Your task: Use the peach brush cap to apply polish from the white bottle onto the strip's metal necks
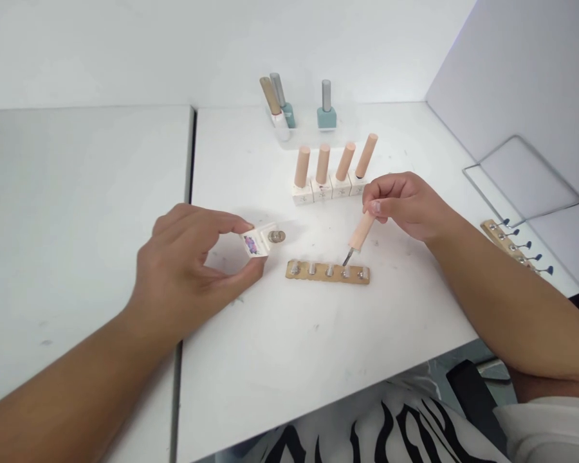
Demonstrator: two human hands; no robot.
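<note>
Between thumb and fingertips, my left hand [188,263] grips a small white nail polish bottle [257,242], tipped so its uncapped neck points right. A flower picture shows on its side. My right hand [405,204] pinches the peach cap of a nail polish brush [361,231], bristles slanting down to the left. The brush tip is at the upper edge of a wooden strip [336,278], near its right part; whether it touches is hard to tell. Several clear nail tips stand in a row along that strip.
Behind my hands stand several white bottles with peach caps [322,164]. A clear tray [302,138] farther back holds a teal bottle [327,118] and other bottles. To the right are a wire frame [516,137] and another strip with dark blue nail tips [521,247]. A dark seam [192,161] divides the tabletop.
</note>
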